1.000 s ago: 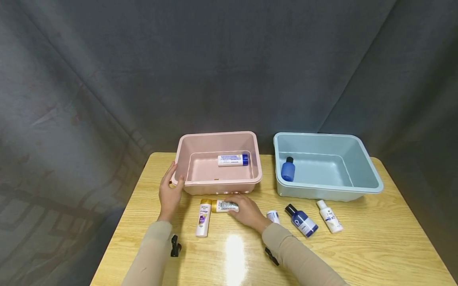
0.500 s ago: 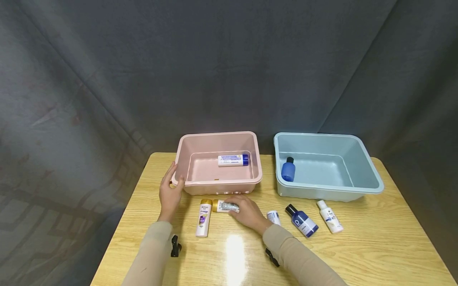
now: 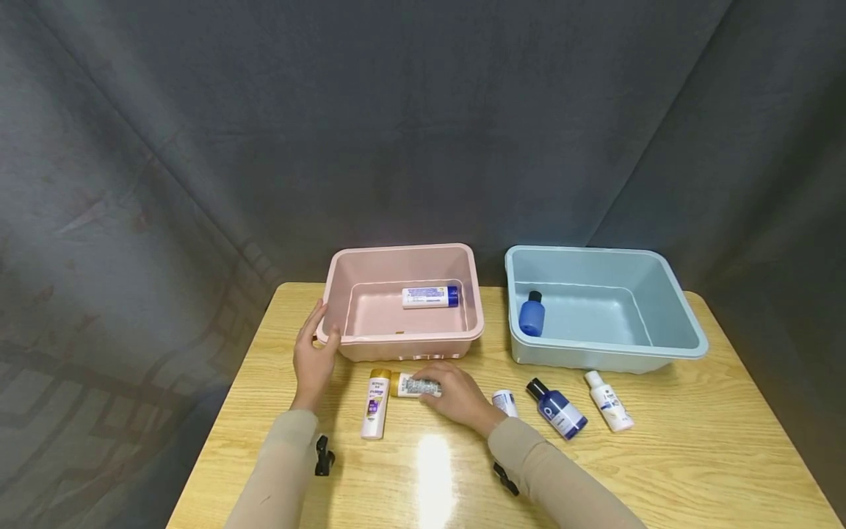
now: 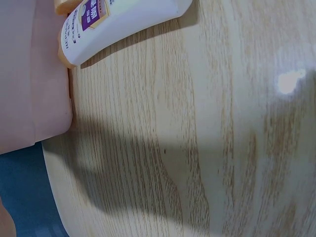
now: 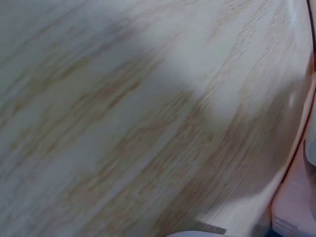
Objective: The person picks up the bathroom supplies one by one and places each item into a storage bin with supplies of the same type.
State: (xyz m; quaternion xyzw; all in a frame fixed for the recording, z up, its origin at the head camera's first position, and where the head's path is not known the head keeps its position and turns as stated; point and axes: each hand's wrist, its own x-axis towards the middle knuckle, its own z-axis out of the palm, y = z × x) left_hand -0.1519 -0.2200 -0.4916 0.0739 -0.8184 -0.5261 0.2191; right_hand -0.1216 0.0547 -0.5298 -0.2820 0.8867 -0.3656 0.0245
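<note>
Apparently | right hand grips smooth gold-capped bottle | left hand, fingers extended, touches round-cornered pink bin

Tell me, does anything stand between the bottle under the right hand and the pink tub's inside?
Yes, the pink tub's front wall, just beyond the bottle; the right hand covers the end opposite the gold cap.

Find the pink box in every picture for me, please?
Head: the pink box is near the middle, left of the blue box.
Left wrist: the pink box is at the upper left.
Right wrist: probably just a piece, bottom right corner.
Shared landmark: the wooden table.
</note>
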